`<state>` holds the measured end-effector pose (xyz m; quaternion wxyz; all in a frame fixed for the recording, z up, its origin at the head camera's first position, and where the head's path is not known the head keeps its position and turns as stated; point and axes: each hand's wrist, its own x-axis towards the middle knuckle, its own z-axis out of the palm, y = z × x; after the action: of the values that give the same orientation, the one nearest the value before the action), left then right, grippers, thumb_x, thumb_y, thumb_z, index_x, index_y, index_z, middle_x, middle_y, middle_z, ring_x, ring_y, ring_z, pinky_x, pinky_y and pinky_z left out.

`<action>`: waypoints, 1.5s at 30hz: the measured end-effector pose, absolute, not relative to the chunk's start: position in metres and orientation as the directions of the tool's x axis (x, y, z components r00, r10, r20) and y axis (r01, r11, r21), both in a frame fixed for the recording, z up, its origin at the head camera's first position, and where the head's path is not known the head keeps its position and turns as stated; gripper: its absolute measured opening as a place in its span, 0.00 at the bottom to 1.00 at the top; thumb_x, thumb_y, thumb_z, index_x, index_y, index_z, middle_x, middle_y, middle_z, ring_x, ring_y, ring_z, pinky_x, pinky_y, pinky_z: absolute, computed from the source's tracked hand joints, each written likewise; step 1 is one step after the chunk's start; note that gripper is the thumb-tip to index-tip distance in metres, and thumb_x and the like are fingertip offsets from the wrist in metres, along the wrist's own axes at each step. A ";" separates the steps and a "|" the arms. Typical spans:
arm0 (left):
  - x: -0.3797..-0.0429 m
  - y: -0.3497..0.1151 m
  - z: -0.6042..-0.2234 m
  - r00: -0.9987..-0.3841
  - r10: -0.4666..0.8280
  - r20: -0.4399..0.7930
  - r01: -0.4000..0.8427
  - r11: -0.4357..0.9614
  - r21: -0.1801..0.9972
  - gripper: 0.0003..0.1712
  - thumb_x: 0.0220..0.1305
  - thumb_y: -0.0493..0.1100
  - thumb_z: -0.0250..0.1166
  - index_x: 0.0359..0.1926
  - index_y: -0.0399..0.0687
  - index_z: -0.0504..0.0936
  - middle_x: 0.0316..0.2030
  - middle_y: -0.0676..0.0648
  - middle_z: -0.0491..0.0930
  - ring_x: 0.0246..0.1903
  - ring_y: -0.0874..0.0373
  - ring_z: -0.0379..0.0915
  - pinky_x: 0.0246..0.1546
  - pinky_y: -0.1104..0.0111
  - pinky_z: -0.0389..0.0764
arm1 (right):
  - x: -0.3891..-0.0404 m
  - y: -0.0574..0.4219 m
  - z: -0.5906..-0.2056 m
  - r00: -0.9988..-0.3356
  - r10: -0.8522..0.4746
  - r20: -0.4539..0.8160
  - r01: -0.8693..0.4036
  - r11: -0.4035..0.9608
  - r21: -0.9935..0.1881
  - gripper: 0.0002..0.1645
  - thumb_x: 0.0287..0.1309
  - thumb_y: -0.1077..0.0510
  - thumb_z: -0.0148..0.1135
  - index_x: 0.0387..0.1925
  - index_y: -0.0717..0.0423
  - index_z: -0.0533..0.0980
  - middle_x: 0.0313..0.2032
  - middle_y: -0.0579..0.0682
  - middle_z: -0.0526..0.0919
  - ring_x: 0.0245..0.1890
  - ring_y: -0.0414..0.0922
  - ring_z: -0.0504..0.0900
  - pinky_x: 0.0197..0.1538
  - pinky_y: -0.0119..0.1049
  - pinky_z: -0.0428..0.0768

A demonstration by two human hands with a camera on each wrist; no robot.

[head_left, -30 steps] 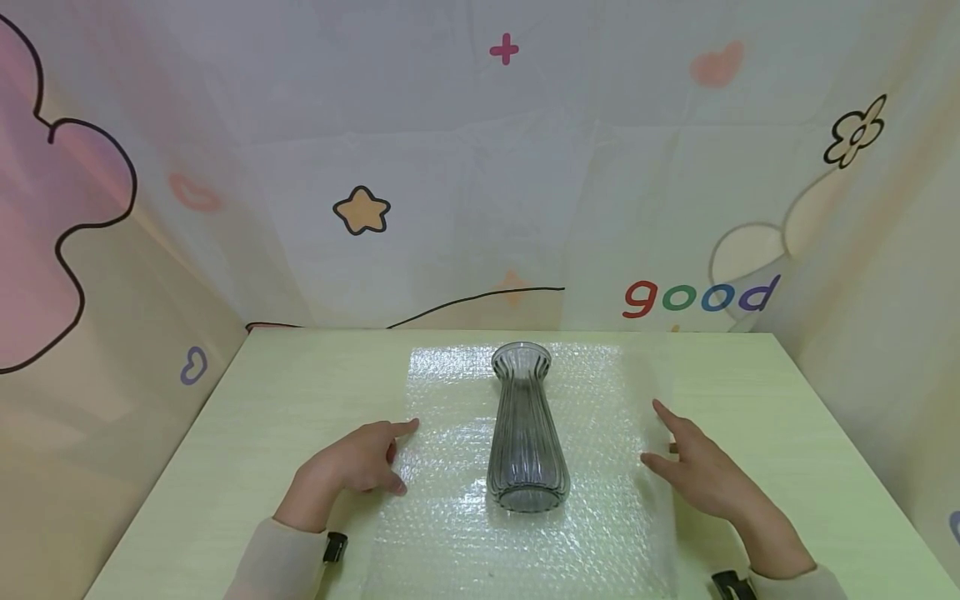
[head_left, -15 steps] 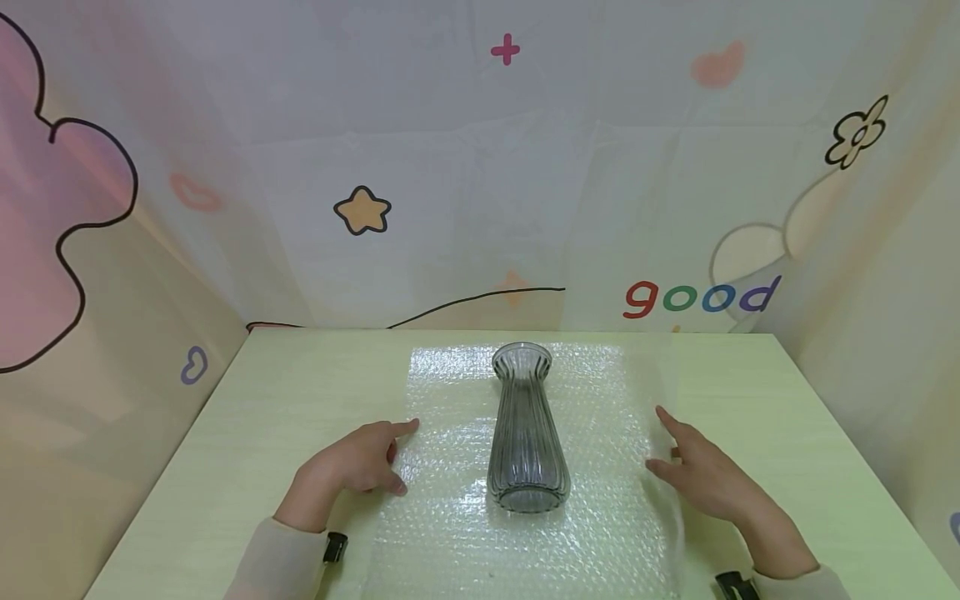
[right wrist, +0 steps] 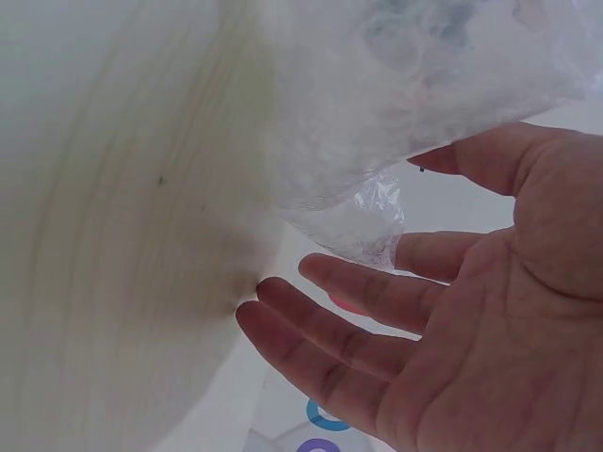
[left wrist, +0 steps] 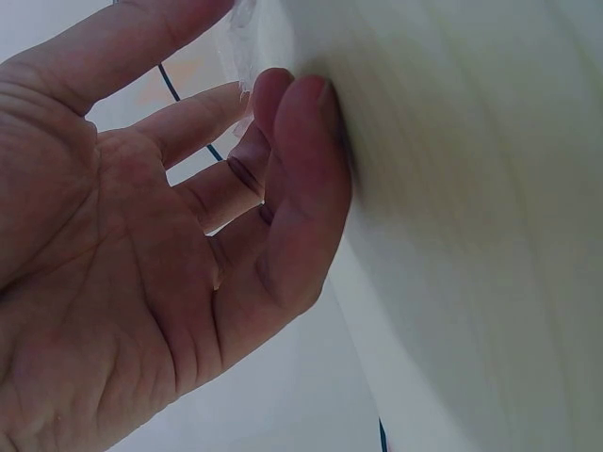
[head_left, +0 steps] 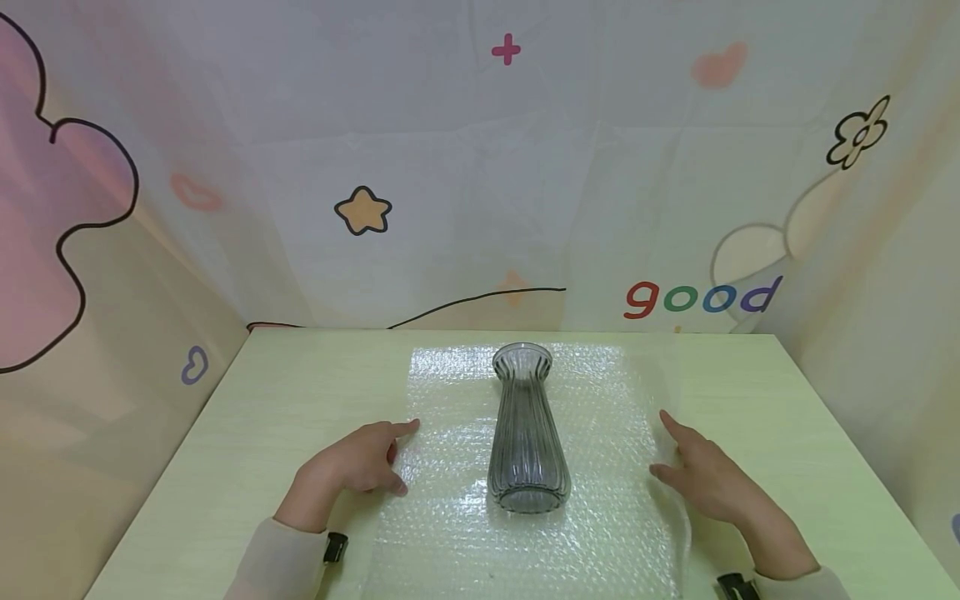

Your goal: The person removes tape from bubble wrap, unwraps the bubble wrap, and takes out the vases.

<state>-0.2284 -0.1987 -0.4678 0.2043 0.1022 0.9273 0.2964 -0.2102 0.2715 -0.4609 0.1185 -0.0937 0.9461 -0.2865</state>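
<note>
A ribbed grey glass vase (head_left: 528, 442) lies on its side on a sheet of bubble wrap (head_left: 450, 542), its flared mouth toward the back wall. At the sheet's left edge is my left hand (head_left: 363, 457), index finger and thumb spread apart over the plastic. The left wrist view shows its other fingers (left wrist: 306, 188) bent loosely down by the tabletop. My right hand (head_left: 708, 475) touches the opposite edge with thumb and index finger apart. In the right wrist view the bubble wrap (right wrist: 377, 113) rises off the table, partly covering the thumb, above the long relaxed fingers (right wrist: 320, 348).
The pale wooden table (head_left: 300, 375) ends at a patterned cloth backdrop (head_left: 450, 167), which also hangs along both sides. Black straps (head_left: 336, 547) sit at the wrists, beside light sleeves (head_left: 277, 558).
My right hand has shifted slightly right and toward me, and the sheet's near right edge has moved outward with it. The left hand and vase stay put.
</note>
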 end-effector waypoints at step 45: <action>-0.228 -0.198 -0.470 -0.896 0.304 -0.324 0.049 0.793 0.607 0.56 0.48 0.33 0.82 0.78 0.49 0.66 0.30 0.46 0.72 0.27 0.56 0.66 0.29 0.65 0.73 | -0.202 0.289 -0.472 -0.969 -0.232 -0.090 -0.153 0.841 -0.518 0.48 0.65 0.61 0.64 0.79 0.70 0.52 0.72 0.76 0.62 0.55 0.67 0.69 0.53 0.63 0.73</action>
<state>-0.2285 -0.1980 -0.4703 0.2073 0.0954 0.9238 0.3074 -0.2024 0.2894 -0.4721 0.0745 -0.1006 0.9566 -0.2631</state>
